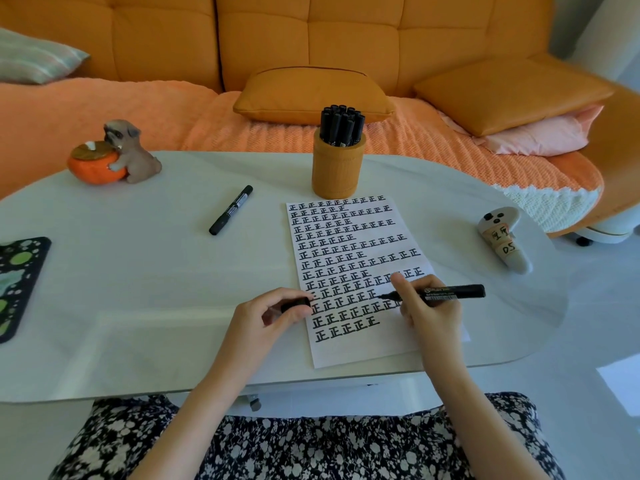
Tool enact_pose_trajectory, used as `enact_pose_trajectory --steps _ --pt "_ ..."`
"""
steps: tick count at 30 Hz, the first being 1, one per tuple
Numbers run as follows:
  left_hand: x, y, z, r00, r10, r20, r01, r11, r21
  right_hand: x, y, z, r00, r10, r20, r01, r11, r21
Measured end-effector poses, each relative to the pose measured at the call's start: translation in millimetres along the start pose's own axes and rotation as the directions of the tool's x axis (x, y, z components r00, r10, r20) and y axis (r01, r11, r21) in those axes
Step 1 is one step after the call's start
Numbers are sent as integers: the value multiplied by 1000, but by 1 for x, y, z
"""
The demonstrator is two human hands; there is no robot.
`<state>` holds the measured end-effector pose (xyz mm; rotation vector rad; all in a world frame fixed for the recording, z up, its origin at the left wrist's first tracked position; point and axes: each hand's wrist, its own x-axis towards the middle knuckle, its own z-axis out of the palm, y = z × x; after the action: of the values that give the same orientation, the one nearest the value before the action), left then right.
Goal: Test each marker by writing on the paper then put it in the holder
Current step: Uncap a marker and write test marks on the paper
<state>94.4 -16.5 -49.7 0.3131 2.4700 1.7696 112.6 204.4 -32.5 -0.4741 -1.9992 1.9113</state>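
- Black marker (450,292) pinched in the fingers of the right hand (427,306), uncapped, lying nearly level, tip pointing to 9 o'clock at the end of a written row on the paper (363,344); cannot tell whether the tip touches.
- Curled round the black cap (296,304): fingers of the left hand (273,313), at the paper's 9 o'clock edge.
- Just past the paper's 12 o'clock edge, upright on the white worktop (138,289): orange holder (337,171), packed with capped markers (341,126).
- Well apart at 10 o'clock of the paper: one loose marker (231,210), capped, lying flat.
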Motion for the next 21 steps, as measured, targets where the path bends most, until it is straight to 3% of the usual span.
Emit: enact_pose_trajectory --steps 4,7,21 --pt "-2 6 -1 1000 -18 -9 17 999 -39 -1 -12 7 993 64 95 -82 977 198" --pt "-2 15 0 999 -32 -28 29 996 -87 -6 -18 17 984 79 157 -117 961 250" --pt "-4 44 14 999 1 -44 -6 993 -115 -24 -30 48 988 71 139 -97 977 191"
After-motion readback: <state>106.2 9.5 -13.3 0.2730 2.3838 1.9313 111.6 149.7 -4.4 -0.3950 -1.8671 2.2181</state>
